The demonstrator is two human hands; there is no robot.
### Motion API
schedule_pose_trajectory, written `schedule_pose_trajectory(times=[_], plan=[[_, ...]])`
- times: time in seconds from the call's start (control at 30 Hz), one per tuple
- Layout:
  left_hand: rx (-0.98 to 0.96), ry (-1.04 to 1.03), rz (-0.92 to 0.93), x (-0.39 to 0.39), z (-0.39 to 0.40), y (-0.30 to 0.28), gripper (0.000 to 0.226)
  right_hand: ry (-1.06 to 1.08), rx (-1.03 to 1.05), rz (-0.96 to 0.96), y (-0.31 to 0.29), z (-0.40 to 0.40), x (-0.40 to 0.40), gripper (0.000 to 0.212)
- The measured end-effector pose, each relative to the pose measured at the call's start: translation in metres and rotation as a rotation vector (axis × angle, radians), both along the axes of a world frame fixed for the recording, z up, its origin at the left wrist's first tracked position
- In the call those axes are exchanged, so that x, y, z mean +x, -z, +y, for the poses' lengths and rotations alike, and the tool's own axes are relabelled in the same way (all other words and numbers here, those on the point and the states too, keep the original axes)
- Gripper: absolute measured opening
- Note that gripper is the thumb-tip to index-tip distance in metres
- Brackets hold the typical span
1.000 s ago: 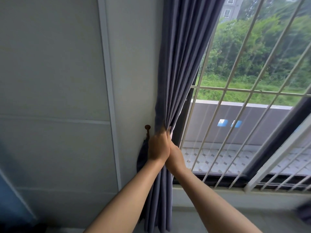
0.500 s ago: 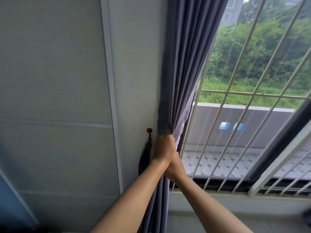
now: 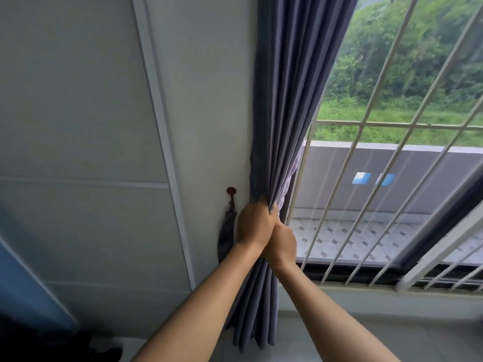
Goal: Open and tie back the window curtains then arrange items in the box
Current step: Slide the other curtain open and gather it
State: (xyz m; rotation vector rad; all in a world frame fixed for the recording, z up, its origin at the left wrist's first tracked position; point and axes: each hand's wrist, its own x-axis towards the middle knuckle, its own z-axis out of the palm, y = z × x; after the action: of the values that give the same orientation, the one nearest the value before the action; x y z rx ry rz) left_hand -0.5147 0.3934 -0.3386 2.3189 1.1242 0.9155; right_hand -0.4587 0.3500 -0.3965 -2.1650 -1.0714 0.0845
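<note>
Left hand (image 3: pixel 254 224) and right hand (image 3: pixel 283 244) clenched around gathered grey curtain (image 3: pixel 285 100) at window's left edge, beside wall hook (image 3: pixel 231 191); tieback (image 3: pixel 226 235) unlooped; pleats likely to spill if either grip loosens.

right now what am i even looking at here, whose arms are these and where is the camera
The camera is worn on a person's head and looks forward and down, so the two bare arms are that person's own. There is one view only. The left hand and the right hand are both closed around a gathered grey curtain, bunched at the left edge of a barred window. Just left of the hands a small brown hook sits on the wall, with a dark tie-back strap hanging from it. No box is in view.
</note>
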Motion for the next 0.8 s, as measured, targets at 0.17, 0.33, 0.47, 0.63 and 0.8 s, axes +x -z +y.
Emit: schedule_pose_trajectory(times=[0.17, 0.33, 0.47, 0.63, 0.8], plan=[[-0.245, -0.051, 0.09, 0.023, -0.003, 0.031, 0.038, -0.072, -0.116, -0.034, 0.019, -0.014, 0.018, 0.027], [-0.315, -0.108, 0.125, 0.051, -0.009, 0.039, 0.038, -0.151, -0.162, -0.099, 0.023, -0.012, 0.054, 0.025], [-0.453, -0.141, 0.049, 0.063, -0.009, 0.035, 0.042, -0.177, -0.12, -0.029, 0.029, -0.009, 0.078, 0.044], [-0.381, -0.208, -0.002, 0.073, -0.022, 0.045, 0.054, -0.299, -0.2, -0.138, 0.045, -0.012, 0.096, 0.054], [-0.288, -0.317, 0.034, 0.079, -0.03, 0.048, 0.058, -0.343, -0.299, -0.214, 0.06, -0.011, 0.109, 0.024]])
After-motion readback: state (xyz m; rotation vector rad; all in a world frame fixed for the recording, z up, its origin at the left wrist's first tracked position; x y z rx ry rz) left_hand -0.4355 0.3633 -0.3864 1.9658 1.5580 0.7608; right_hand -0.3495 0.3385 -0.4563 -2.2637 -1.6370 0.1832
